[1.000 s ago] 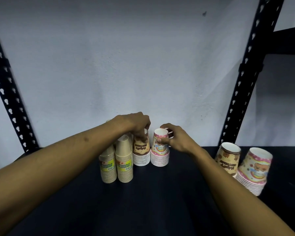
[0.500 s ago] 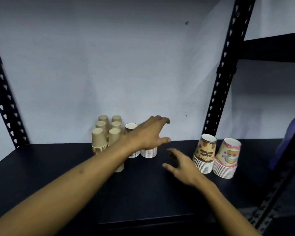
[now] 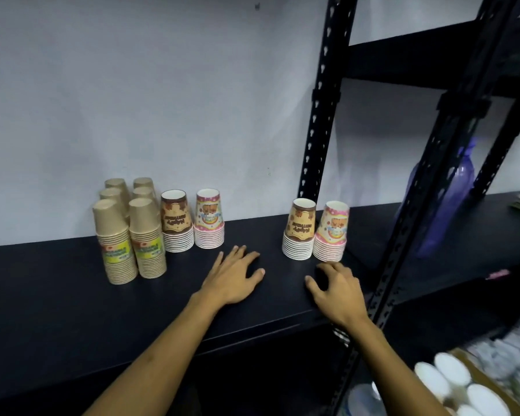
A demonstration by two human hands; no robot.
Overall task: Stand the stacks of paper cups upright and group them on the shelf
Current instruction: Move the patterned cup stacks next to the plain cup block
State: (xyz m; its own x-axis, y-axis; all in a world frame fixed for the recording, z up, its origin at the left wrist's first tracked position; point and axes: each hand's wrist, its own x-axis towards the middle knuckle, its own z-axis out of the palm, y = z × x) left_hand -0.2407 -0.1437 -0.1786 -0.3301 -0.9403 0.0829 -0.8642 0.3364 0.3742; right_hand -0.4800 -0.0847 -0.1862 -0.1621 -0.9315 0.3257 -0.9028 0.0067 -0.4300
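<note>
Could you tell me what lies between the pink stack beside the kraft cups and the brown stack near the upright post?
Only bare dark shelf separates the left pink stack from the right brown stack in the head view.

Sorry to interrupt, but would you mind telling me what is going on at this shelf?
A person is grouping stacks of paper cups on the black shelf. Six plain brown stacks, a brown printed stack and a pink stack stand together at the left. Another brown printed stack and pink stack stand apart near the upright. The left hand and right hand are both empty, reaching toward that pair.
</note>
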